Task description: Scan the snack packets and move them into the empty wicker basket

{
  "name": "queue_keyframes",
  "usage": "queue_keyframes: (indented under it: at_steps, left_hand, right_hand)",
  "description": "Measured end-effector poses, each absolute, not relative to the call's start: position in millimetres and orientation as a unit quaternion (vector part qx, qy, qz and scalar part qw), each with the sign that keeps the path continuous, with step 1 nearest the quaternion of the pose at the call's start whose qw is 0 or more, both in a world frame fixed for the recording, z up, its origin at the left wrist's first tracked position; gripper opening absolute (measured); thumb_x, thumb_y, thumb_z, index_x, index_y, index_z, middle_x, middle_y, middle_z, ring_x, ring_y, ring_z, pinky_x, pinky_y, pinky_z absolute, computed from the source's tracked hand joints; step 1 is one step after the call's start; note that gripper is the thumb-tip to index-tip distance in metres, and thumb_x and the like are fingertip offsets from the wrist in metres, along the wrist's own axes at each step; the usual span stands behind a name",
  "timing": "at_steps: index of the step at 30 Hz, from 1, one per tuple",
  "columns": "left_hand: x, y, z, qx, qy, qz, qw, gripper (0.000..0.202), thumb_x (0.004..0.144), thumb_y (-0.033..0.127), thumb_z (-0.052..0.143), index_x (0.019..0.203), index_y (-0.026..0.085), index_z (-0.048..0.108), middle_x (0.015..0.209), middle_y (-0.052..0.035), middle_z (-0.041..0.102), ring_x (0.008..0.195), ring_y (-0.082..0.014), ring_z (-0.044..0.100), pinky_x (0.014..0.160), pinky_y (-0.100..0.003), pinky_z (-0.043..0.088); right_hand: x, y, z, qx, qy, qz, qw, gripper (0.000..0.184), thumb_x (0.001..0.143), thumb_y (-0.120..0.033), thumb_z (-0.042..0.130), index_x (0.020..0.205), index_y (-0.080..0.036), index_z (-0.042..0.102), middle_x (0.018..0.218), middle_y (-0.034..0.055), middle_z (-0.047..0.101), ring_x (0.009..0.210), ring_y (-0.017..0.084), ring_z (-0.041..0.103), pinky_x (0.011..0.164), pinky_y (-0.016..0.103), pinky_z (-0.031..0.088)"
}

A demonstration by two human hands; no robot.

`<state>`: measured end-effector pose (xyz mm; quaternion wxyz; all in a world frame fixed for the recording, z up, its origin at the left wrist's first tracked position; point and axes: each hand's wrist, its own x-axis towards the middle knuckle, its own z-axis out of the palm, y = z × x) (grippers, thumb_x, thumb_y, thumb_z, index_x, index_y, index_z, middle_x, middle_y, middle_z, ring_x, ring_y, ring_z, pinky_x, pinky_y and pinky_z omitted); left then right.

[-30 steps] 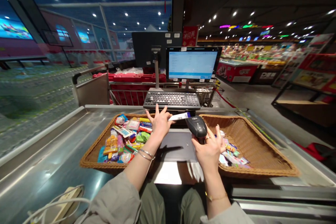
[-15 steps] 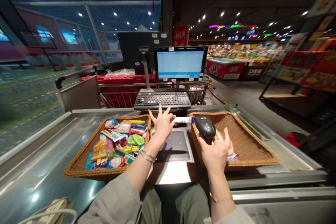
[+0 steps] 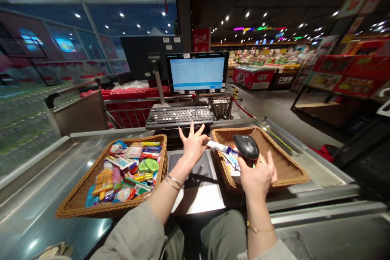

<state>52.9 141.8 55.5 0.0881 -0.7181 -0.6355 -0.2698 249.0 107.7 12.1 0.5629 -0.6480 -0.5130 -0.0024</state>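
Observation:
Between the thumb and fingertips of my left hand (image 3: 194, 146) is a slim white stick-shaped pack (image 3: 217, 146) with a dark blue end; the other fingers fan out. The pack points right, over the near left side of the right wicker basket (image 3: 282, 160). My right hand (image 3: 256, 176) grips a black handheld barcode scanner (image 3: 246, 146) by its handle, its head above that basket and close to the pack's blue end. Some small packets (image 3: 231, 160) lie in the basket, partly hidden by the scanner. To the left, another wicker basket (image 3: 71, 189) is full of colourful small sweets and packs.
A grey flat plate (image 3: 202, 170) is set in the counter between the baskets. Behind it are a black keyboard (image 3: 179, 116) and a lit monitor (image 3: 197, 74). Metal counter edges run along both sides. Shopping carts (image 3: 128, 114) stand beyond the counter.
My view has turned slightly right. The pack now slants downward over the right basket's edge, and the scanner has shifted right relative to the basket, uncovering packets inside it.

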Motion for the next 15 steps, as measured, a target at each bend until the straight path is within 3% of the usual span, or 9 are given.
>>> queue_keyframes:
  at_steps: [15]
  left_hand:
    - [90, 160, 42, -0.785, -0.569, -0.233, 0.08, 0.02, 0.079, 0.022, 0.073, 0.095, 0.033, 0.074, 0.151, 0.0013, 0.048, 0.151, -0.0377, 0.011, 0.108, -0.08, -0.009]
  right_hand:
    - [281, 116, 5, -0.674, -0.455, -0.01, 0.583, 0.031, 0.071, -0.049, 0.063, 0.072, -0.018, 0.066, 0.104, 0.016, 0.072, 0.132, 0.036, 0.045, 0.11, 0.056, 0.022]
